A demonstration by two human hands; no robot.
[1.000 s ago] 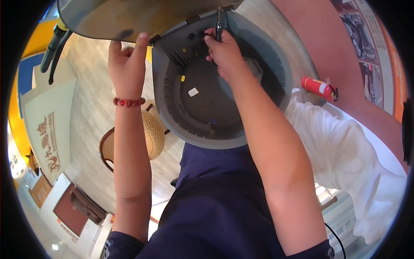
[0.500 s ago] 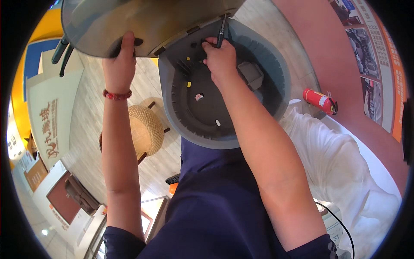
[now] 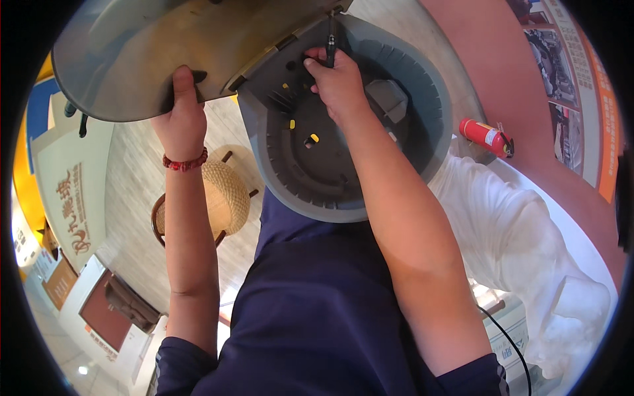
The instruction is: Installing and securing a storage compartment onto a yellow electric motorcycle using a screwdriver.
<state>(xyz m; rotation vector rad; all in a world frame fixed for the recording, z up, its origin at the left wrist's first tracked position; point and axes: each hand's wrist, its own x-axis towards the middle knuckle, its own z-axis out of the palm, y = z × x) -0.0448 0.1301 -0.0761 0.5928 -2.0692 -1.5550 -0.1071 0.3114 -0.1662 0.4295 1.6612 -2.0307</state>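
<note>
My left hand (image 3: 181, 122) grips the edge of a smoky see-through lid (image 3: 139, 53), thumb on top and fingers showing dark through it. The lid stands raised, hinged to a round grey tub (image 3: 264, 158). Reaching into the tub, my right hand (image 3: 337, 82) has its fingers closed around the lower end of a slim black strut (image 3: 331, 46), whose upper end meets the lid near the hinge. Small yellow pieces (image 3: 292, 124) lie on the dark tub floor, one beside a dark bit. A pale piece (image 3: 393, 136) partly shows beside my right forearm.
A round woven stool (image 3: 228, 191) stands on the wood floor at left. To the right are a red fire extinguisher (image 3: 485, 137), white draped cloth (image 3: 508, 231) and a black cable (image 3: 512, 336). Picture panels (image 3: 555, 72) line the right wall.
The lid and my left hand have shifted left and lower in view. Small pieces in the tub have changed place or turned. My right hand stays at the strut.
</note>
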